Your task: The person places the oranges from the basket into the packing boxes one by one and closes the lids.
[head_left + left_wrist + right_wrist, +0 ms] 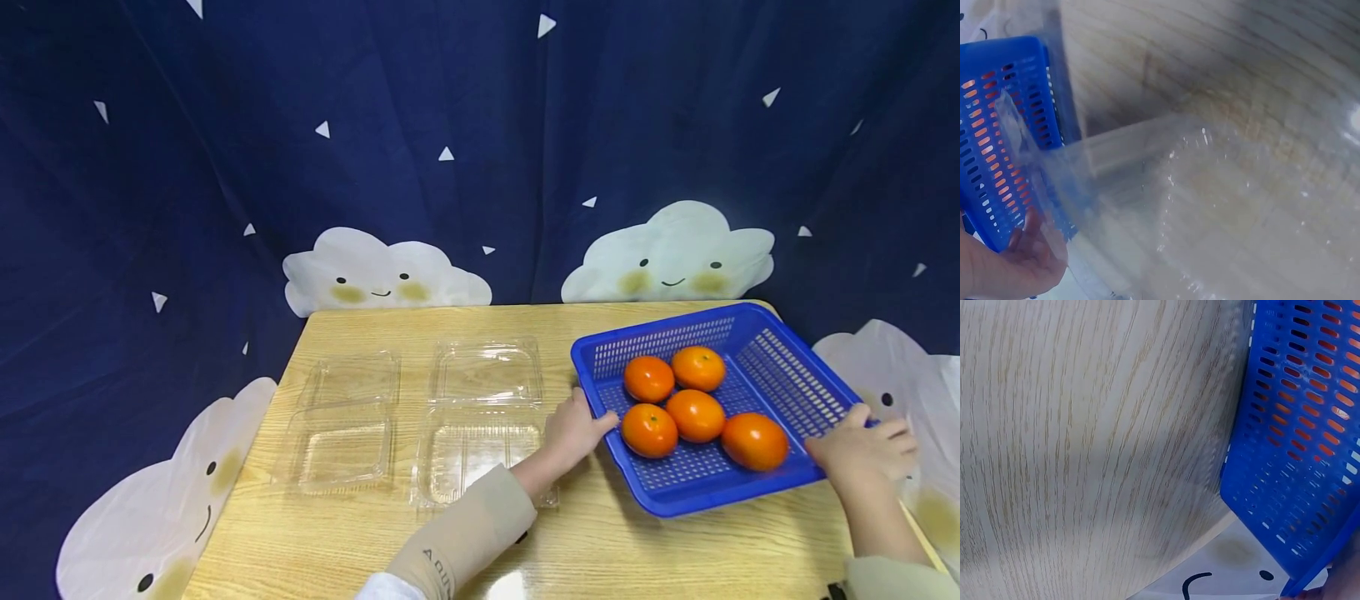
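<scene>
A blue plastic basket with slotted walls stands at the right of the table in the head view, turned at an angle. Inside lie several round orange fruits, mostly toward its left half. My left hand grips the basket's left rim, thumb over the top edge. On the opposite side, my right hand holds the right rim. The slotted basket wall fills the right part of the right wrist view. Whether the basket's base touches the table cannot be told.
Two clear plastic clamshell boxes lie open on the wooden table: one at the left, another in the middle, close beside my left forearm. A dark blue curtain with white clouds hangs behind the table.
</scene>
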A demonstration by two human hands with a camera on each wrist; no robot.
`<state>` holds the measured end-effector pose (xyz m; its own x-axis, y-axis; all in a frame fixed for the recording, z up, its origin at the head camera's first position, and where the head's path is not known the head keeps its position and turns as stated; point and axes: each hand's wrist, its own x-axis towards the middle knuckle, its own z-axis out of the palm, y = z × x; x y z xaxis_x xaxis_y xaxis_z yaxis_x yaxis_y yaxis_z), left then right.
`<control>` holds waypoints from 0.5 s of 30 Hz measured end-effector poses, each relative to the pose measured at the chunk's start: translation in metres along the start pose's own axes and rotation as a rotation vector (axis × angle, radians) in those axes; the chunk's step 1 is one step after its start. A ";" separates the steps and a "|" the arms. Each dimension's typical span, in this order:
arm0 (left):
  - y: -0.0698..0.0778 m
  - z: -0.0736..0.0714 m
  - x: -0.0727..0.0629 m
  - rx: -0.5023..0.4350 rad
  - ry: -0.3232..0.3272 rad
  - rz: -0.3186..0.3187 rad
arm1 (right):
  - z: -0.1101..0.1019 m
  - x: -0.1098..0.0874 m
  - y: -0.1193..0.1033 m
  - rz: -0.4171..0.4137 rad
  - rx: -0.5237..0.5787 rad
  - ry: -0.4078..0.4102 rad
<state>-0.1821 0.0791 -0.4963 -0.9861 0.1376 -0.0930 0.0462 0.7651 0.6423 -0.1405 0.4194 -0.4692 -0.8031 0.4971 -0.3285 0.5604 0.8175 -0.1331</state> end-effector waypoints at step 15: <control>-0.003 -0.001 0.016 0.118 0.050 0.056 | 0.000 -0.013 -0.003 0.068 0.015 -0.012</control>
<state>-0.1987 0.0781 -0.4988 -0.9880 0.1531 -0.0190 0.1174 0.8261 0.5511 -0.1317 0.4107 -0.4643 -0.7608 0.5474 -0.3486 0.6164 0.7776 -0.1239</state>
